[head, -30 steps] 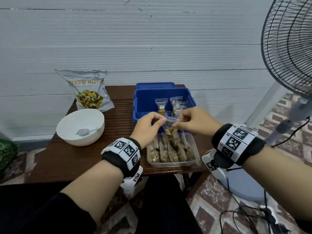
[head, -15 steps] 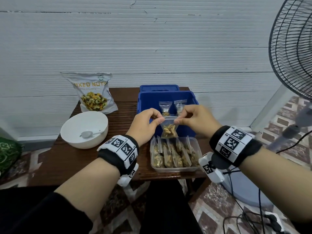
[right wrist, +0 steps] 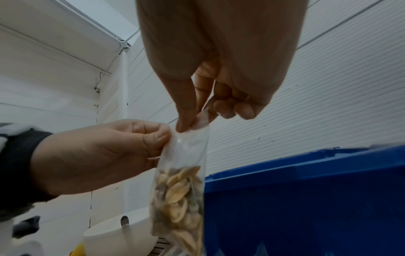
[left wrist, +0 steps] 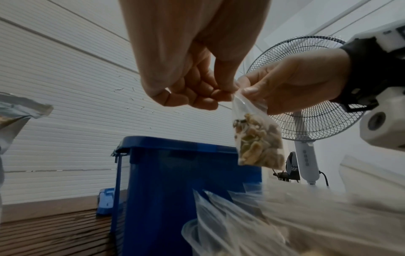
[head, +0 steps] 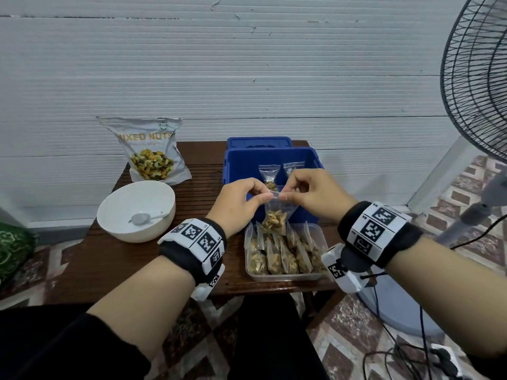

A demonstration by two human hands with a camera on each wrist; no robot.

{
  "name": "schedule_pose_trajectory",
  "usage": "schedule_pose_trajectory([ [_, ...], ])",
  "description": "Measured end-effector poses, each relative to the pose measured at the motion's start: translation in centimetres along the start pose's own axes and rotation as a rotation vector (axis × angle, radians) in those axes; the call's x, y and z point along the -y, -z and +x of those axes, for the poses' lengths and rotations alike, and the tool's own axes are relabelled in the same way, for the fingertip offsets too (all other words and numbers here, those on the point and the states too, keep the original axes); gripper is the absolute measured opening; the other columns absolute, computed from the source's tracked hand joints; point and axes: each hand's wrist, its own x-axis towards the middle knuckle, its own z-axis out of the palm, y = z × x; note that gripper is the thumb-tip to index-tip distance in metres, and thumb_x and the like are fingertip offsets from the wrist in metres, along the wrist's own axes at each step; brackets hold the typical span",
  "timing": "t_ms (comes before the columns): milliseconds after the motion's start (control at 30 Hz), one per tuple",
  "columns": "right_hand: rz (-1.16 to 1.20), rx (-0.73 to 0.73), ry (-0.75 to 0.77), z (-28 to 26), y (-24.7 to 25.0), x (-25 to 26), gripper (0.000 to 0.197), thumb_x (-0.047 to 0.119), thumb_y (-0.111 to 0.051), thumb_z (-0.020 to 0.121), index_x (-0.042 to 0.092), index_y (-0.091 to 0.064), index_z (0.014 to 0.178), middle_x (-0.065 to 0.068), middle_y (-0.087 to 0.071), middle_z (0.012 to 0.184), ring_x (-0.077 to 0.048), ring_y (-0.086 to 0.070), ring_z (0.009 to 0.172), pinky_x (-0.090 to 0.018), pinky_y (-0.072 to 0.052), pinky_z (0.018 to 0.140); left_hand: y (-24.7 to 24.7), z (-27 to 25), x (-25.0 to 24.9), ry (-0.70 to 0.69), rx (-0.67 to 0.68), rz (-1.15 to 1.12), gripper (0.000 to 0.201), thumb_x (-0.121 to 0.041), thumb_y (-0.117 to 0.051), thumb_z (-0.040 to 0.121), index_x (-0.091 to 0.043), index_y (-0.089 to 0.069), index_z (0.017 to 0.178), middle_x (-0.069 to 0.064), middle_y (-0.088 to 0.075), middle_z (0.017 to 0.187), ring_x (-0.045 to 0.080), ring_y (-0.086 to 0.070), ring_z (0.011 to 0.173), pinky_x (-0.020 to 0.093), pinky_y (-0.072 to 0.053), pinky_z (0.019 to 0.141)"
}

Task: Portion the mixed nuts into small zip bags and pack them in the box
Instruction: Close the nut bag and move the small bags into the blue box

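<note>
Nearest me, my two forearms reach forward over a dark wooden table. Just past the near edge sits a clear tray crowded with filled small bags standing on end.

Above that tray my left hand and right hand hold one small zip bag of nuts in the air. Each hand pinches a top corner between thumb and forefinger, other fingers curled in. The nuts sit in the lower half.

I judge I am pressing the zip strip closed on this portion. Next I would need to run the pinch along the whole seal, then carry the bag farther away into the blue box, where two filled bags already stand.

To the left are a white bowl with a spoon, and farther back the mixed nuts pouch.

The head view shows the box's inside; the wrist views show only its outer wall. The wrist views show the finger pinch on the strip from below. No view tells me whether the seal is shut.
</note>
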Motion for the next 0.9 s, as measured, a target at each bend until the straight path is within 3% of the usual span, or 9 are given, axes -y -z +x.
schedule_pose_trajectory([
  [100,-0.039,0.022,0.028,0.1,0.0,0.4,0.017,0.018,-0.069,0.086,0.028,-0.061,0.074,0.013,-0.058,0.071,0.009,-0.052,0.062,-0.007,-0.038,0.06,0.1,0.2,0.0,0.009,-0.015,0.002,0.007,-0.018,-0.061,0.093,-0.02,-0.062,0.085,-0.013,-0.061,0.083,-0.015,-0.053,0.074,0.001,-0.036,0.068],
  [200,-0.015,0.016,0.028,0.2,0.1,0.6,0.006,0.025,-0.07,0.085,0.024,-0.066,0.08,0.014,-0.06,0.07,0.009,-0.054,0.064,-0.007,-0.04,0.062,0.2,0.3,0.0,0.027,-0.02,-0.011,0.008,-0.018,-0.061,0.093,-0.02,-0.062,0.085,-0.011,-0.063,0.085,-0.012,-0.054,0.074,0.001,-0.036,0.068],
  [300,-0.035,0.023,0.042,0.2,0.2,0.7,0.008,0.026,-0.071,0.084,0.019,-0.069,0.08,0.014,-0.062,0.072,0.008,-0.054,0.065,-0.007,-0.04,0.063,0.2,0.3,-0.1,0.029,-0.006,-0.012,0.008,-0.018,-0.06,0.093,-0.019,-0.063,0.086,-0.011,-0.063,0.086,-0.013,-0.054,0.075,0.0,-0.036,0.069],
  [533,-0.147,0.146,0.061,0.3,0.1,0.9,0.004,0.014,-0.059,0.092,0.017,-0.059,0.091,0.012,-0.055,0.078,-0.002,-0.049,0.069,-0.007,-0.039,0.062,-0.1,0.4,0.1,0.048,0.015,-0.015,0.009,-0.017,-0.059,0.094,-0.021,-0.061,0.086,-0.01,-0.063,0.089,-0.006,-0.054,0.08,0.0,-0.037,0.072],
  [633,-0.124,0.181,0.04,0.3,0.3,0.8,0.016,0.003,-0.053,0.093,0.018,-0.056,0.094,0.013,-0.055,0.082,0.001,-0.051,0.075,-0.004,-0.04,0.065,0.1,0.6,0.3,0.054,0.009,-0.03,0.01,-0.017,-0.059,0.094,-0.021,-0.06,0.085,-0.01,-0.062,0.088,-0.005,-0.054,0.08,0.0,-0.036,0.071],
  [733,-0.113,0.209,0.042,0.4,0.5,0.8,0.023,-0.003,-0.049,0.092,0.018,-0.056,0.097,0.012,-0.056,0.087,0.0,-0.053,0.08,-0.006,-0.042,0.071,0.2,0.7,0.4,0.051,0.003,-0.047,0.009,-0.018,-0.059,0.094,-0.02,-0.06,0.086,-0.013,-0.061,0.086,-0.005,-0.054,0.078,0.0,-0.036,0.07],
  [833,-0.137,0.223,0.064,0.8,0.6,1.0,0.027,-0.005,-0.05,0.088,0.019,-0.058,0.099,0.003,-0.062,0.094,-0.01,-0.057,0.085,-0.015,-0.046,0.075,0.3,0.9,0.8,0.054,-0.012,-0.064,0.007,-0.018,-0.059,0.094,-0.018,-0.062,0.087,-0.012,-0.061,0.086,-0.004,-0.055,0.077,0.002,-0.038,0.07],
  [900,-0.157,0.218,0.074,1.2,0.9,1.3,0.022,-0.001,-0.056,0.086,0.017,-0.061,0.098,0.001,-0.063,0.092,-0.009,-0.057,0.08,-0.018,-0.046,0.07,0.6,1.2,1.0,0.057,-0.025,-0.088,0.007,-0.019,-0.059,0.094,-0.017,-0.063,0.089,-0.01,-0.063,0.086,-0.002,-0.056,0.079,0.004,-0.039,0.071],
])
